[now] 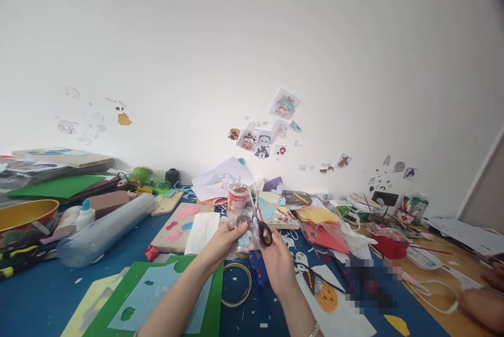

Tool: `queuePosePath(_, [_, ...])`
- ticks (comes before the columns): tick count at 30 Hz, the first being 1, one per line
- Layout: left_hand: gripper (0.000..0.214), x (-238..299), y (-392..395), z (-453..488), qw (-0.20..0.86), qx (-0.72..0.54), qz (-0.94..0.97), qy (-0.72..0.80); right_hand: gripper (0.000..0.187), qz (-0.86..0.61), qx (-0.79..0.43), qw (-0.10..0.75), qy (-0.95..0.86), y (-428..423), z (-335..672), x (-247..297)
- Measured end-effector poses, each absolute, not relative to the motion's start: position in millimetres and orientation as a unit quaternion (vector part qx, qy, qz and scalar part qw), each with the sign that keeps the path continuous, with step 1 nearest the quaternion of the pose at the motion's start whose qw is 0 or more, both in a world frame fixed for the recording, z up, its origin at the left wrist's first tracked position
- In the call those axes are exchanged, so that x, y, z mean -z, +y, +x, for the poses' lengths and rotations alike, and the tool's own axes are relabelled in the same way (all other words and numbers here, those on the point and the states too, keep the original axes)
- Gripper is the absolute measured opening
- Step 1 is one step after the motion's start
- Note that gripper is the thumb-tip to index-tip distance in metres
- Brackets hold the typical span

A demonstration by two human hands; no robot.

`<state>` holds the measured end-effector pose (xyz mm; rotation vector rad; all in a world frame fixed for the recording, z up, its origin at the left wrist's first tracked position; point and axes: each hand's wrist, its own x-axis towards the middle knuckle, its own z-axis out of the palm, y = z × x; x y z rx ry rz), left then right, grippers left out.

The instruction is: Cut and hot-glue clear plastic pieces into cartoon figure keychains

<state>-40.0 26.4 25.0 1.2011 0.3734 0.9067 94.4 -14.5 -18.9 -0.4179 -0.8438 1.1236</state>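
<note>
My left hand (221,245) pinches a small cartoon character cutout (244,241) with dark hair and a light blue body, apparently in clear film. In my right hand (279,266) is a pair of scissors (266,237) with black handles. Their blades point up and away beside the cutout's right edge; whether they touch it I cannot tell. Just behind my hands stands a red and white cup (238,198). Below them a roll of tape (249,287) lies on the blue table cover.
Green sheet (214,300) and light blue sheet (137,295) lie under my left forearm. A clear plastic roll (106,232) and a glue bottle (85,216) stand left. Pumpkin drawings (326,295) lie right. Another person's hand (484,305) shows at the right edge. Stickers (263,144) dot the wall.
</note>
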Motion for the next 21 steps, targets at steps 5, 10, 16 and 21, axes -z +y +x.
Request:
queuePosePath(5, [0.047, -19.6, 26.4, -34.4, 0.723, -0.428, 0.516, 0.165, 0.035, -0.168, -0.563, 0.707, -0.393, -14.2, 84.5, 17.2])
queuePosePath(10, [0.044, -19.1, 24.9, -33.9, 0.74, -0.407, 0.512, 0.153, 0.038, -0.206, -0.546, 0.708, -0.398, -15.5, 87.6, 12.7])
queuePosePath(16, [0.031, -24.4, 24.1, -38.6, 0.747, -0.435, 0.477, 0.156, 0.022, -0.176, -0.577, 0.663, -0.444, -18.4, 92.8, 11.5])
queuePosePath(21, [0.029, -24.4, 26.6, -37.4, 0.748, -0.445, 0.461, 0.172, 0.021, -0.157, -0.6, 0.675, -0.4, -12.4, 92.6, 19.0])
